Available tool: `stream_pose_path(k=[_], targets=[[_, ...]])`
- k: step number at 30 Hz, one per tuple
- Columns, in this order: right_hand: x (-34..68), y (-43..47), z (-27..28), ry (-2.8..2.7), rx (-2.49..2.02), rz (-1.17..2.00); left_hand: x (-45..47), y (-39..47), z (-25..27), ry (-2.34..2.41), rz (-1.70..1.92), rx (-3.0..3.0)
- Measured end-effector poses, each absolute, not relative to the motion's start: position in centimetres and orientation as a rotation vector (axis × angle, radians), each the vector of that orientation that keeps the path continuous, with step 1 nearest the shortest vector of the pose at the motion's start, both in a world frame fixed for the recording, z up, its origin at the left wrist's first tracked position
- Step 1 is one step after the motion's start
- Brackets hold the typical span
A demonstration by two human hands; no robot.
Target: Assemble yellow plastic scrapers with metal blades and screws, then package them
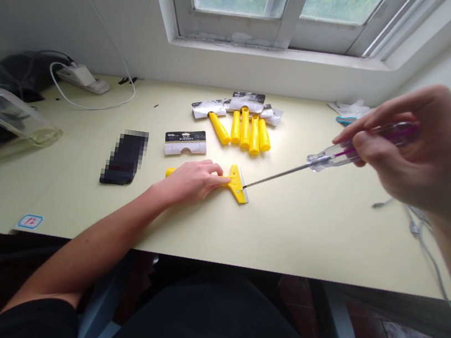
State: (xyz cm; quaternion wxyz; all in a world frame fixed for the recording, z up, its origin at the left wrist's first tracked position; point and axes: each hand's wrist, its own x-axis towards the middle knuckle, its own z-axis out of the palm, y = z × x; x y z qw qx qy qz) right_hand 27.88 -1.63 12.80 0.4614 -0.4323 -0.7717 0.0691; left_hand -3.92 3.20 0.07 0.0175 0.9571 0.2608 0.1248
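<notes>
A yellow scraper [237,183] lies flat on the table, its metal blade edge facing right. My left hand [195,180] is closed round the scraper's handle, with a finger pressed near its head; the handle's end shows beyond my wrist side. My right hand [417,145] grips the clear and purple handle of a screwdriver [281,175]. The shaft slants down to the left, and its tip is at the scraper's head, close to a screw. Whether the tip sits in the screw I cannot tell.
Several yellow scrapers [245,130] with card sleeves lie behind. A loose black and white card [186,143] and a dark phone-like slab [125,158] are left of them. A plastic bottle [19,115] lies far left, near a power strip [83,77]. Cables [419,224] are at right.
</notes>
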Motion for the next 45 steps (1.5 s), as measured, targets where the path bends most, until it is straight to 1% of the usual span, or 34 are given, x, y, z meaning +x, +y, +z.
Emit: stream_pose_path(k=[7,10,15,19,22,25,27,29,31,33,39,42,45], targets=[[27.5,-1.4,12.7,-1.86,-1.041,0.15,-3.8,3.0,0.3,0.807,0.42,2.955],[27.6,-1.1,12.5,-1.778,-1.004,0.166,-3.3,2.6,0.8,0.874,0.537,2.907],[27.5,-0.3,11.5,-1.636,-0.908,0.191,-1.7,2.1,1.1,0.904,0.765,2.539],[27.5,0.1,10.5,-1.58,-0.909,0.236,-1.6,2.5,1.1,0.953,0.795,2.237],[28.3,0.7,9.9,-1.488,-0.901,0.214,-1.4,3.2,1.4,1.065,0.809,2.205],[30.3,1.9,8.9,-1.274,-0.808,0.137,0.5,3.9,1.8,1.078,0.76,2.362],[32.2,3.0,7.7,-1.078,-0.743,0.122,3.0,4.5,1.8,0.995,0.644,2.576],[34.2,4.1,6.1,-0.889,-0.745,0.221,5.9,5.1,1.7,0.925,0.466,2.788],[36.1,5.0,4.6,-0.722,-0.807,0.355,8.7,5.7,1.4,0.885,0.315,2.893],[37.5,5.5,3.5,-0.626,-0.867,0.416,10.7,6.0,1.1,0.869,0.227,2.933],[37.7,5.0,3.1,-0.679,-1.001,0.526,12.3,6.1,0.5,0.891,0.212,2.931],[36.7,4.3,3.6,-0.72,-0.94,0.552,11.6,5.9,0.8,0.924,0.211,2.925],[36.0,3.7,4.2,-0.7,-0.875,0.563,8.9,5.1,1.9,0.97,0.268,2.915]])
